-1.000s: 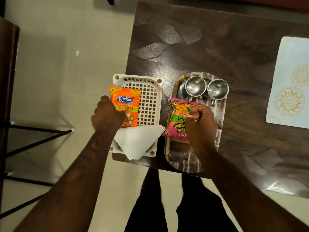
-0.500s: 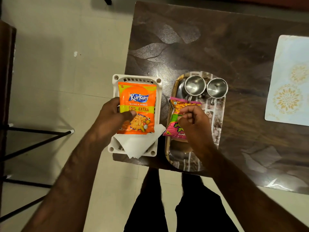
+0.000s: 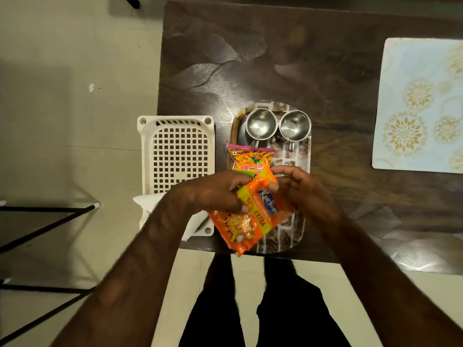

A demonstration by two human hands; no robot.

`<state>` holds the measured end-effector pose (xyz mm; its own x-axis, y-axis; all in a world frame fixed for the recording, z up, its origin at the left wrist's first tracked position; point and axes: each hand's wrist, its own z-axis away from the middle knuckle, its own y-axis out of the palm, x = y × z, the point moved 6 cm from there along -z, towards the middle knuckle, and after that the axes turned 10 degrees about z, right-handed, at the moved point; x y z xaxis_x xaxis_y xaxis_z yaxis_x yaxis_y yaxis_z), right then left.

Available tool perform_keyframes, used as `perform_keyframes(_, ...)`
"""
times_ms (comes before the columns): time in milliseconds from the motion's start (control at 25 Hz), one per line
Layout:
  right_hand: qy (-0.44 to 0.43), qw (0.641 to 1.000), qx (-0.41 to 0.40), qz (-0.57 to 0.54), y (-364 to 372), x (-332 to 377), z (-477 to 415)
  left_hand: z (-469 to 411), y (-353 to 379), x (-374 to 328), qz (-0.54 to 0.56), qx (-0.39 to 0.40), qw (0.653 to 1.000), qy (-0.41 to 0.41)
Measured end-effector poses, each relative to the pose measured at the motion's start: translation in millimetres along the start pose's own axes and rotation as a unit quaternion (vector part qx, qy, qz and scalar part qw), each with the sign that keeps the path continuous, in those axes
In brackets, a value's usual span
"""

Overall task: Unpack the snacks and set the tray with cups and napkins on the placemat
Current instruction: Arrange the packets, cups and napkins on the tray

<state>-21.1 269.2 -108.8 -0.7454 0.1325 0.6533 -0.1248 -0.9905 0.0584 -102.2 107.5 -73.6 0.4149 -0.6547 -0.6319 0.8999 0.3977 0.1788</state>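
Note:
My left hand (image 3: 215, 194) and my right hand (image 3: 300, 191) both grip an orange snack packet (image 3: 248, 221), tilted over the near end of the patterned tray (image 3: 293, 229). A pink snack packet (image 3: 246, 159) lies on the tray behind it, partly hidden. Two steel cups (image 3: 260, 123) (image 3: 295, 125) stand side by side at the tray's far end. White napkins (image 3: 193, 224) lie at the near end of the white plastic basket (image 3: 175, 151), mostly hidden by my left arm. The pale floral placemat (image 3: 421, 106) lies at the far right.
The dark wooden table (image 3: 300, 58) has its left edge just beside the basket, which overhangs it. Black metal legs (image 3: 47, 216) stand on the floor at the left. My legs show below the table's near edge.
My left hand carried the orange packet from the basket rightward over the tray. My right hand let go of the pink packet and took hold of the orange one.

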Motion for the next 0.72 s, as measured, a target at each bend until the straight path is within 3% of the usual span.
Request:
perform_keyframes(80, -0.007, 0.998, 0.052, 0.026, -7.5, 0.2, 5.5, -12.4, 11.7, -10.9, -0.1, 0.062, 0.993, -0.029)
perform_keyframes(160, -0.015, 0.992, 0.101, 0.079, -12.3, -0.7, 7.3, -23.4, 19.9, -22.9, -0.096, 0.07, 0.992, -0.03)
perform_keyframes(280, -0.015, 0.993, 0.07, 0.09, -28.8, -4.8, 5.4, -31.5, 8.2, -35.0, -0.005, -0.036, 0.999, -0.013)
perform_keyframes(400, 0.037, 0.995, 0.027, -0.094, -52.9, -24.8, 12.6, -30.2, -12.3, -30.8, 0.119, -0.137, 0.983, -0.014)
perform_keyframes(560, 0.078, 0.982, -0.029, -0.171, -79.9, -54.9, 19.0, -36.2, 14.9, -10.1, 0.187, -0.106, 0.972, -0.093)
perform_keyframes(640, 0.091, 0.983, -0.038, -0.158, -81.3, -61.9, 20.8, -46.7, 31.4, -2.9, 0.22, -0.154, 0.959, -0.088)
perform_keyframes(720, 0.1, 0.993, -0.022, -0.066, -81.5, -65.3, 22.1, -56.8, 35.9, -1.2, 0.204, -0.234, 0.949, -0.064)
